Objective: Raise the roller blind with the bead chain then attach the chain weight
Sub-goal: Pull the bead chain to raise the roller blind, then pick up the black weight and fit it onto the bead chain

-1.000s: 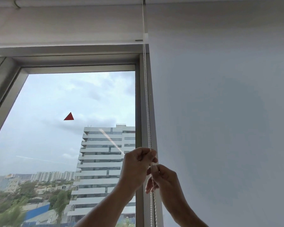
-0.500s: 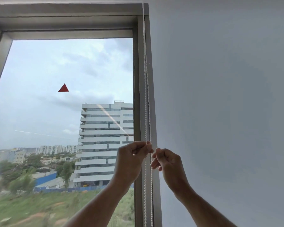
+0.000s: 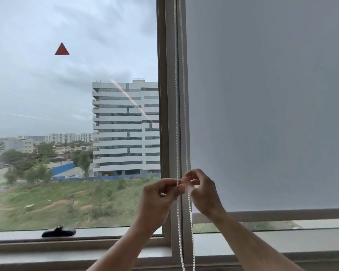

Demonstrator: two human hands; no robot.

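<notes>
1. We see the left-hand pane uncovered. Its blind, if it has one, is out of view. The blind (image 3: 266, 106) over the right pane hangs almost to the sill (image 3: 18, 236).
2. We judge the raising done or nearly done. No chain weight is fitted where the bead chain (image 3: 177, 114) shows.
3. Our left hand (image 3: 157, 200) pinches the chain's left strand between thumb and curled fingers.
4. Our right hand (image 3: 203, 190) pinches the right strand, other fingers loosely bent.
5. A small dark object (image 3: 58, 231) lies on the sill; whether it is the weight, we cannot tell.
6. No containers appear.
</notes>
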